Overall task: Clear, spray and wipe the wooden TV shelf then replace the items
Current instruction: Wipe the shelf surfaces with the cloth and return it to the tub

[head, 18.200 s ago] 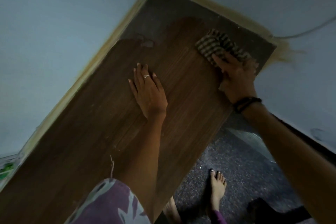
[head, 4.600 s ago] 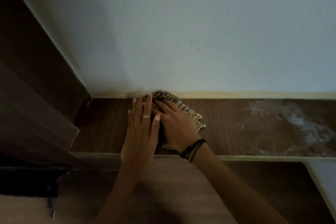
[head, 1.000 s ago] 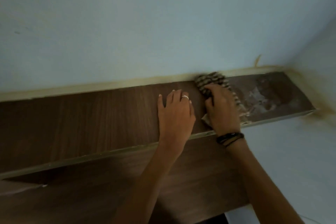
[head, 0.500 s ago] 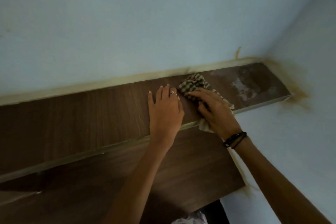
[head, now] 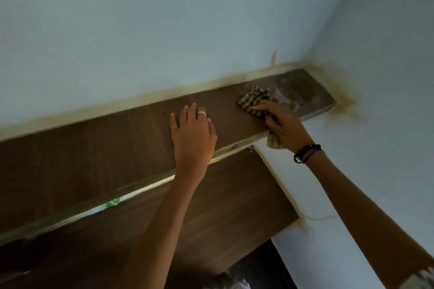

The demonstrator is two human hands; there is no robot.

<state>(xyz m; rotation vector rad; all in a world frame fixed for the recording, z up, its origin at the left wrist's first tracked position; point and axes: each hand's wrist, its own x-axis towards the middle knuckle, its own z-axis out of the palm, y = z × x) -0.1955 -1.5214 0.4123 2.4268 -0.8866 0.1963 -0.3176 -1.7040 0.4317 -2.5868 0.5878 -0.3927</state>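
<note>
One dark wooden shelf (head: 122,148) — pale dusty smears beside checked cloth (head: 252,101).

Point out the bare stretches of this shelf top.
Bare: the dark wooden shelf between the frame's left edge and the flat left hand. Crowded: the right end, where the right hand grips the checked cloth beside pale residue.

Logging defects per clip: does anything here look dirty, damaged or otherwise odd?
Yes. A whitish, dusty smear covers the shelf at its right end, just past the checked cloth under the right hand. Yellow-brown staining marks the wall at that corner.
</note>
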